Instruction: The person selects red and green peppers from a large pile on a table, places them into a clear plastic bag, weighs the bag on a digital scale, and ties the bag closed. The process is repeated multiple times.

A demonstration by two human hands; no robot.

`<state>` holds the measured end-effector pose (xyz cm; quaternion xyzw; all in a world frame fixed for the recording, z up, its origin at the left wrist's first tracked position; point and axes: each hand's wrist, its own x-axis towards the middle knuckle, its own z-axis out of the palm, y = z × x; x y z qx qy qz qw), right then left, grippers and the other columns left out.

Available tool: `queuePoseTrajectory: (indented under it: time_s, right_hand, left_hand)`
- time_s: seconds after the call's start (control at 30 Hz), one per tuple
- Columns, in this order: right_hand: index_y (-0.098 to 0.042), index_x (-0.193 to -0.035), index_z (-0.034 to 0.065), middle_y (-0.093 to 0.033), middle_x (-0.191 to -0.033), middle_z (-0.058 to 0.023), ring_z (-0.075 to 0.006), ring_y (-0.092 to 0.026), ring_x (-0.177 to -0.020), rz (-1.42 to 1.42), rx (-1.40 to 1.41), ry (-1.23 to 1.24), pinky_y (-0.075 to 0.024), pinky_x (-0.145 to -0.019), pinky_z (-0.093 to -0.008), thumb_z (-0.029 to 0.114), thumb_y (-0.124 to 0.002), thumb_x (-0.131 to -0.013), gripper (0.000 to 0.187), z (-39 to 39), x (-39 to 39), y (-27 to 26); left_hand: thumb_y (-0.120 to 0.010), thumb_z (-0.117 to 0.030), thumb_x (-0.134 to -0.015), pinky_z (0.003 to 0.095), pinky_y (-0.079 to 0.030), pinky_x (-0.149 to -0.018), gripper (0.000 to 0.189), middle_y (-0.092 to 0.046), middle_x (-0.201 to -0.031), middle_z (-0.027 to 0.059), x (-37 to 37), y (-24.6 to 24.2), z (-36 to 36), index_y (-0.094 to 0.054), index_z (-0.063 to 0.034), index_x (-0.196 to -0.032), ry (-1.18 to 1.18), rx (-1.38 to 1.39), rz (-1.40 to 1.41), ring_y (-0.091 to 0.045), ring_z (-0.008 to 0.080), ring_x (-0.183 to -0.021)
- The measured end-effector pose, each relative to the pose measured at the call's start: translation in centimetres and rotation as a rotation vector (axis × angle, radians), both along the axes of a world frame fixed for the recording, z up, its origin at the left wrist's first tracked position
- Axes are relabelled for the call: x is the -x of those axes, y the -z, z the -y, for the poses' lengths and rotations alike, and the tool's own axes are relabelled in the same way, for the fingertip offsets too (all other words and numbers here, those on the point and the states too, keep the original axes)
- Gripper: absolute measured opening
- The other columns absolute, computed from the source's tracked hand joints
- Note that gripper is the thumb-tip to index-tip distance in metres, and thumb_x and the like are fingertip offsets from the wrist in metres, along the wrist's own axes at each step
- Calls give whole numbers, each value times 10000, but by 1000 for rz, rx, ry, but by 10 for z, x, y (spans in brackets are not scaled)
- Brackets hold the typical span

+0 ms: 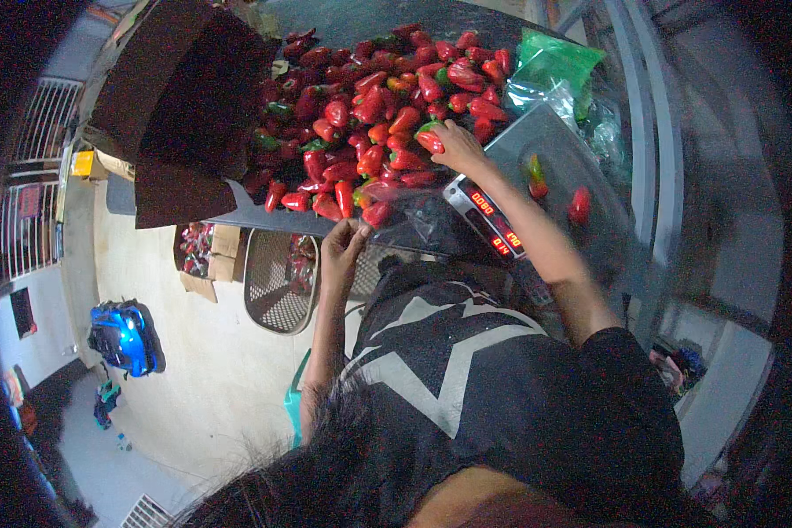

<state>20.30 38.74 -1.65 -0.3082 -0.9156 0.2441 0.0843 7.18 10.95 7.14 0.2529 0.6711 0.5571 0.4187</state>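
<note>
My right hand [462, 150] grips a red pepper with a green top [429, 138] at the right side of a large heap of red peppers [369, 105]. By the table's near edge, the thumb and fingers of my left hand [343, 243] pinch the edge of a clear plastic bag [422, 221]. A red pepper [376, 214] shows beside those fingertips, seemingly within the film. Under my right forearm is a digital scale [554, 132] with a lit red display [492, 221]. On its platform lie a green-and-red pepper [536, 178] and a red pepper [579, 206].
A green plastic bag [558, 56] and crumpled clear bags [604, 135] lie beyond the scale. Dark cardboard [191, 119] stands left of the heap. Below the table are an open carton [224, 251] and a perforated plastic basket [274, 303]. A blue backpack [125, 338] rests on the floor.
</note>
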Motion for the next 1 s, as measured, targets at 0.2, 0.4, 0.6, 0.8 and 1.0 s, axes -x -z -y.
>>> queuePoseTrajectory:
  time_s: [0.2,0.4,0.6,0.8,1.0]
  right_hand:
    - [-535,-1099,58,-539,-1062,-194,-378,-548,-1003,-153,-147,-60,-457,-854,-452,191,-735,-699,467,2,6,-2]
    - [-483,-1089,36,-593,-978,-183,-375,-572,-946,97,-49,-175,-461,-815,-460,153,-751,-680,503,26,44,4]
    - [-468,-1028,40,-594,-940,-183,-338,-600,-893,-170,133,31,-462,-765,-432,171,-765,-671,483,41,39,5]
    - [-523,-966,39,-587,-904,-158,-296,-605,-857,-517,70,452,-474,-756,-381,176,-769,-662,415,-9,-84,-66]
    - [-515,-1144,-2,-567,-1064,-221,-376,-555,-999,84,-336,627,-448,-865,-430,197,-751,-679,558,-21,-195,-59]
  left_hand:
    - [-617,-172,-882,204,-332,-599,162,-505,-721,-41,-1,-4,-13,-562,-31,-824,73,-8,-65,-431,50,-665]
    - [-615,-165,-882,202,-340,-613,153,-511,-735,-35,5,-3,1,-564,-30,-832,26,41,-93,-435,55,-679]
    - [-617,-144,-880,200,-339,-617,126,-510,-746,-45,0,-4,15,-570,-35,-837,-39,72,-19,-438,55,-687]
    - [-607,-119,-888,204,-388,-698,106,-551,-803,-26,-1,-12,-15,-579,-20,-863,-32,-158,-36,-486,61,-758]
    - [-610,-147,-894,189,-377,-664,156,-529,-790,-38,-6,-30,-61,-546,-25,-820,193,-201,-90,-457,46,-727]
